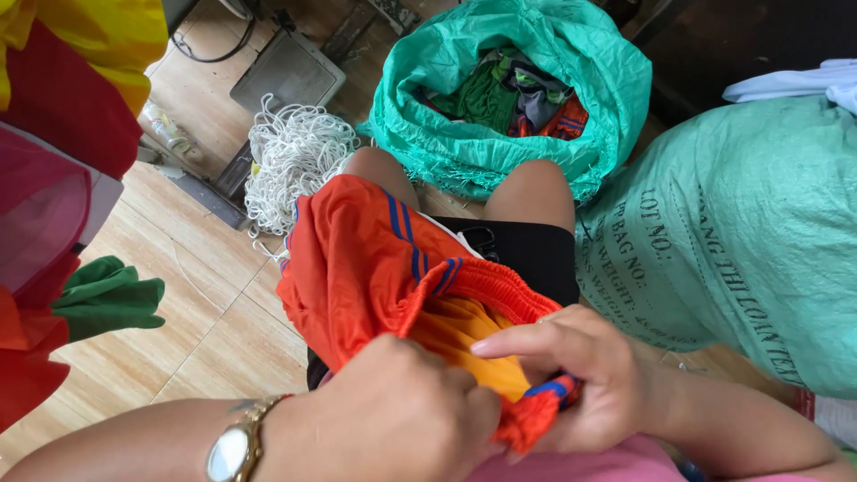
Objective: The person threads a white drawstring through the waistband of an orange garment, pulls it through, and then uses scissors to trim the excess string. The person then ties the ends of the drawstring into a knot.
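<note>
On lap: both hands, left (402, 415) and right (580, 375), gripping orange shorts (366, 259) at waistband.

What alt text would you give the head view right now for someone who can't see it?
Both hands, left hand and right hand, grip the elastic waistband of orange shorts with blue stripes, resting on the person's lap. Ahead on the tiled floor stands an open green sack of clothes, beside a white net bundle.
</note>
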